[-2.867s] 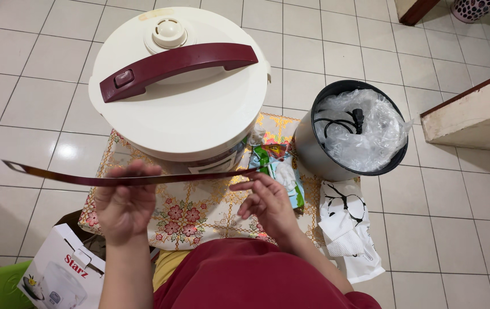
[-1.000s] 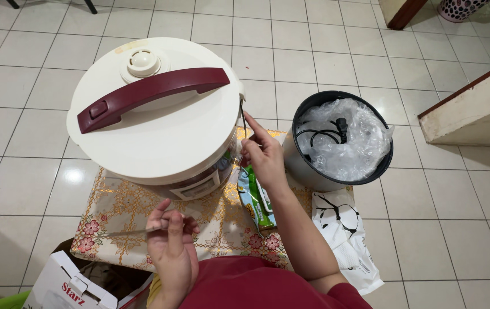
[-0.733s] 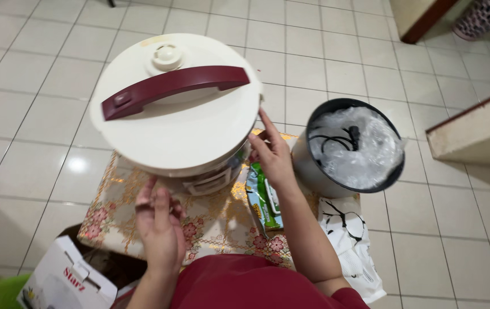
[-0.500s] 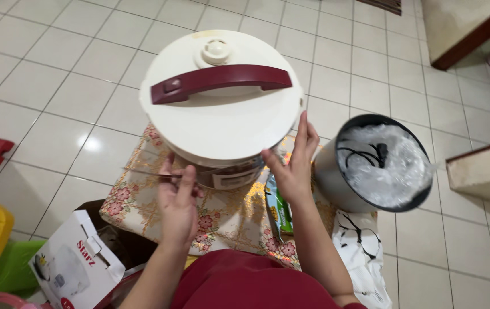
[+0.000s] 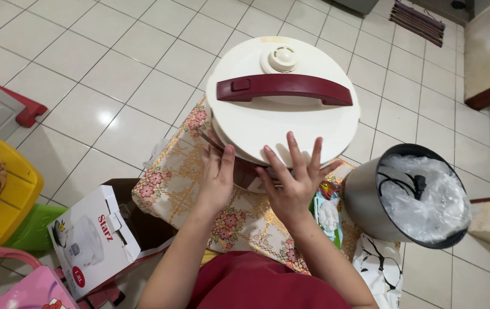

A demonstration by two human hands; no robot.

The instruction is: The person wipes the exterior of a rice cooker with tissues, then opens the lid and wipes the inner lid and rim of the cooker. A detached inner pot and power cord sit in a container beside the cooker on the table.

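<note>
- Cooker (image 5: 282, 123): round, cream, lid on, dark red handle (image 5: 284, 90) across the top. It stood on a flowered cloth (image 5: 168, 183).
- Strip (image 5: 208, 140): thin, dark and glossy. One end showed at the cooker's left side just under the lid rim; the rest ran behind the hands and was hidden.
- Left hand (image 5: 217, 177): at the cooker's near left, fingers straight and together, laid against the wall over the strip. We could not tell whether the thumb pinched the strip.
- Right hand (image 5: 293, 183): at the cooker's near side, fingers spread wide and gripping nothing, tips resting on the lid rim.
- Pot (image 5: 371, 200): dark, right of the cooker, holding a clear bag and a black cord.
- Packet (image 5: 328, 209): green and white, between cooker and pot, on the cloth.
- Box (image 5: 88, 240): white carton, near left of the cooker, well apart from it.
- Step in hand, as we judged it: pressing the strip round the cooker wall below the lid.
- Carrying on would call for keeping the strip flat against the wall while both palms slide along it.
</note>
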